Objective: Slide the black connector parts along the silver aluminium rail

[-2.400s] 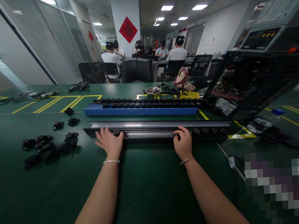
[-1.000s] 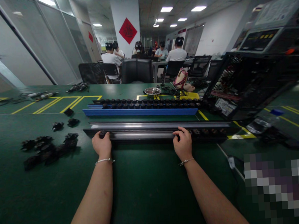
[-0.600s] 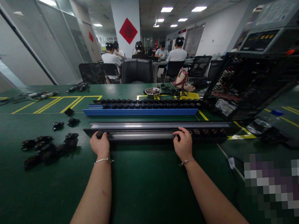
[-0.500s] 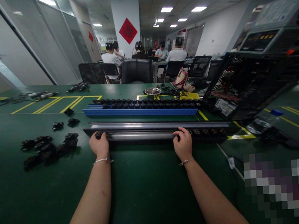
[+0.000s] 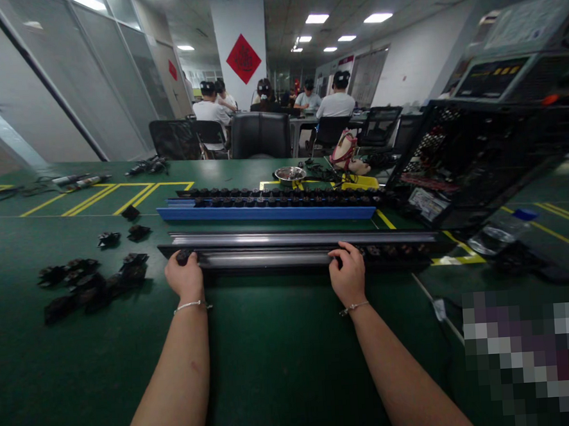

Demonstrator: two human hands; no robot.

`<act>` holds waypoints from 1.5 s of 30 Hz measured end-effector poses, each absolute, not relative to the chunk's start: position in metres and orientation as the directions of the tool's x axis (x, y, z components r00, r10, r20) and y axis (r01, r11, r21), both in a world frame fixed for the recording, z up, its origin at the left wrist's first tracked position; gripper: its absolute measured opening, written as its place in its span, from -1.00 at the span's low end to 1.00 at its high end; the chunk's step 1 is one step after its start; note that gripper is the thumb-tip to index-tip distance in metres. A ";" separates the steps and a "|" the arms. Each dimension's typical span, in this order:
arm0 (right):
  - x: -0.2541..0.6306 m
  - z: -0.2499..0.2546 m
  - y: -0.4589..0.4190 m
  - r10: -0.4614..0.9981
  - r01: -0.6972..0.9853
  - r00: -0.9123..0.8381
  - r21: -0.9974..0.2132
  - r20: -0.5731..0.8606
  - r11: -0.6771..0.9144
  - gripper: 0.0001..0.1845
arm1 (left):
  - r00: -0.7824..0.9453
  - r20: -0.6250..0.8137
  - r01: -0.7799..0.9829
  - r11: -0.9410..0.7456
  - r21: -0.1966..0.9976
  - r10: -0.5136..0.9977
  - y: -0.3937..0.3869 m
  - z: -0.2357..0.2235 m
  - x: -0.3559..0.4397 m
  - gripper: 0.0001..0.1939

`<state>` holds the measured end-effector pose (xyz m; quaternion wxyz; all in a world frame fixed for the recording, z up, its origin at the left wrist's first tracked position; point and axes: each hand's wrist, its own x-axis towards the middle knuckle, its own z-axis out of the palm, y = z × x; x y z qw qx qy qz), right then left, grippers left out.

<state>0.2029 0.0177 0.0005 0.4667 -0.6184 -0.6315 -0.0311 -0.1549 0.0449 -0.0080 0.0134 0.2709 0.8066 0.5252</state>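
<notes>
A long dark rail [image 5: 268, 258] with a shiny grey channel lies crosswise in front of me. At its left end, my left hand [image 5: 185, 277] closes its fingers round a small black part [image 5: 185, 256]. My right hand [image 5: 348, 270] is curled over the same rail farther right, its thumb and fingers against a dark piece [image 5: 338, 261] mostly hidden by them. Several black parts [image 5: 397, 251] sit in the channel to the right of that hand. Just behind runs a second rail [image 5: 286, 238] with a bare shiny channel.
Loose black parts [image 5: 86, 283] lie piled at left. Behind the rails stands a blue rail [image 5: 265, 212] lined with black parts. A metal bowl [image 5: 290, 174], a yellow tray [image 5: 360, 182], an open computer case [image 5: 469, 157] and a plastic container [image 5: 500, 233] are farther off. People sit beyond.
My left hand has shifted slightly left with the black part, near the rail's end. The right hand has stayed almost in place.
</notes>
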 end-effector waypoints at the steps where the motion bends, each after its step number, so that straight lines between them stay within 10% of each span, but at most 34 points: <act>1: 0.203 0.000 0.018 0.750 0.809 0.202 -0.539 0.629 0.235 -0.78 | -0.855 0.257 0.417 0.302 0.857 0.450 0.045 -0.009 -0.157 -0.63; 38: 0.204 -0.002 0.018 0.707 0.812 0.214 -0.525 0.674 0.254 -0.81 | -0.932 0.197 0.349 0.608 0.713 0.305 0.007 0.017 -0.196 -0.62; 45: 0.202 0.000 0.017 0.703 0.820 0.230 -0.523 0.673 0.232 -0.82 | -0.823 0.464 0.567 0.433 0.701 0.328 0.007 0.024 -0.179 -0.56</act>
